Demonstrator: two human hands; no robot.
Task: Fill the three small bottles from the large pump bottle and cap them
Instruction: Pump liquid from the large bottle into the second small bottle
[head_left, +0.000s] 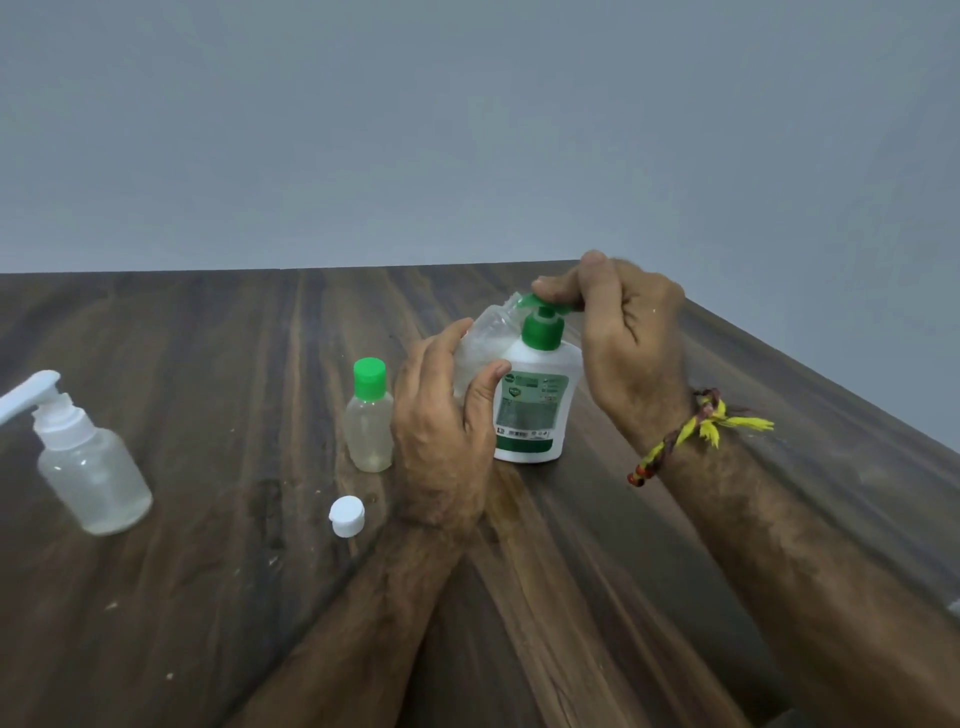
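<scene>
Dark wooden table (208, 597), grey wall (467, 130)

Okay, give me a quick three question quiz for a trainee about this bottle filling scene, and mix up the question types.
1. True or false: the small clear bottle with the green cap lies on its side on the dark wooden table.
2. Which hand presses the green pump head of the large white pump bottle? A) left hand B) right hand C) neither
3. Fill in: the left hand holds a tilted, uncapped small clear bottle with its mouth at the pump's ____.

Key: 1 false, it stands upright. 2 B, the right hand. 3 spout.
</scene>
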